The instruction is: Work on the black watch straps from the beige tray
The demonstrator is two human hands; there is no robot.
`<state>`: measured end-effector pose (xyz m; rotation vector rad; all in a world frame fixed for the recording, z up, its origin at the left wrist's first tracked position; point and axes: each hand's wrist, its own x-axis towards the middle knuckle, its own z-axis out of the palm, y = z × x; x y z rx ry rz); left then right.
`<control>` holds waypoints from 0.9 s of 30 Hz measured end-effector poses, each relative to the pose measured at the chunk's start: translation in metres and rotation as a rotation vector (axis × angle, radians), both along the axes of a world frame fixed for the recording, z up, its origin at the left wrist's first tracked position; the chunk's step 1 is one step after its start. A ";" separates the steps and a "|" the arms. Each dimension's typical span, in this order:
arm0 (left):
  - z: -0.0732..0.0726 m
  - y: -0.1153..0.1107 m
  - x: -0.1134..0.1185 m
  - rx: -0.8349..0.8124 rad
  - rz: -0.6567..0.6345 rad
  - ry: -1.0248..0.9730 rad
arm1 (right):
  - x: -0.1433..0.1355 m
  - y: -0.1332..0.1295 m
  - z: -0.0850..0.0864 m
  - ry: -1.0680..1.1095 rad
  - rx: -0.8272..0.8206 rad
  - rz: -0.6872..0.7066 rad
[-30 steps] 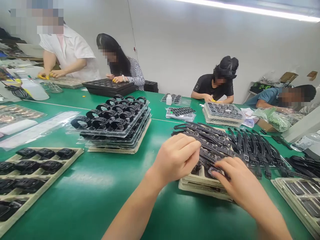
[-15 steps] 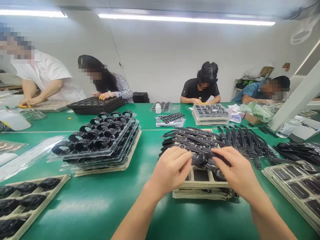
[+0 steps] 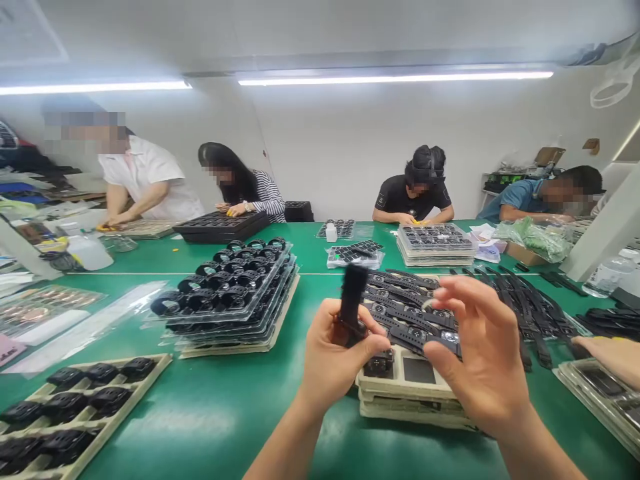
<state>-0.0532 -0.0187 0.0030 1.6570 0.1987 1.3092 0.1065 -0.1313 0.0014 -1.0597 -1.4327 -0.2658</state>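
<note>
My left hand [image 3: 327, 367] is closed around a black smartwatch [image 3: 353, 300], its strap standing upright and blurred above the fingers. To its right, my right hand [image 3: 490, 353] is raised with thumb and fingers spread, holding nothing. Both hands are over the near part of a stacked pulp tray [image 3: 415, 388]. Black watches with long straps [image 3: 400, 313] lie across this tray in rows, backs up. One front compartment shows a bare dark pad [image 3: 419, 371].
At left stand stacked clear trays of looped watches [image 3: 220, 300] and a pulp tray of watches [image 3: 65, 403]. Loose straps [image 3: 530, 313] lie at right. Another person's hand [image 3: 613, 357] reaches over a right-hand tray [image 3: 590, 393]. Several co-workers sit across the green table [image 3: 215, 427].
My left hand has lifted the watch upright off the tray. The right hand has let go and opened. Another person's hand has come in at the right edge, and the view has tilted up.
</note>
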 end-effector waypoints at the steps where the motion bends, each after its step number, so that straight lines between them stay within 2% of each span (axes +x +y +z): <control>1: 0.002 -0.001 -0.002 -0.009 0.029 -0.035 | -0.003 0.003 -0.012 0.051 -0.006 -0.015; 3: 0.005 -0.001 -0.005 -0.004 0.033 -0.114 | -0.011 0.008 -0.032 -0.015 -0.150 -0.064; 5: 0.005 0.000 -0.006 -0.023 -0.010 -0.200 | -0.025 0.013 -0.046 -0.077 -0.361 -0.015; 8: 0.001 0.003 -0.003 -0.160 -0.001 -0.262 | -0.044 0.016 -0.054 0.025 -0.804 0.241; 10: -0.003 0.008 0.001 -0.257 0.086 -0.242 | -0.050 0.015 -0.055 0.217 -0.962 0.409; 12: -0.006 0.013 0.004 -0.277 0.179 -0.165 | -0.048 0.014 -0.056 0.499 -0.952 0.518; 14: -0.008 0.016 0.006 -0.259 0.191 -0.019 | -0.039 0.014 -0.057 0.804 -0.834 0.585; 17: -0.004 0.015 0.004 -0.225 0.031 0.275 | -0.021 0.016 -0.057 1.080 -0.631 0.649; 19: 0.001 0.014 0.002 -0.143 -0.033 0.466 | -0.012 0.016 -0.056 1.121 -0.538 0.633; 20: 0.003 0.014 0.000 -0.082 -0.023 0.543 | -0.010 0.016 -0.056 1.107 -0.506 0.610; 23: 0.006 0.015 -0.001 0.067 0.090 0.655 | -0.006 0.013 -0.056 1.077 -0.419 0.534; 25: 0.004 0.016 -0.001 0.067 0.113 0.677 | -0.006 0.012 -0.058 1.070 -0.393 0.530; 27: 0.001 0.017 0.003 -0.049 0.085 0.651 | -0.006 0.012 -0.061 0.994 -0.370 0.582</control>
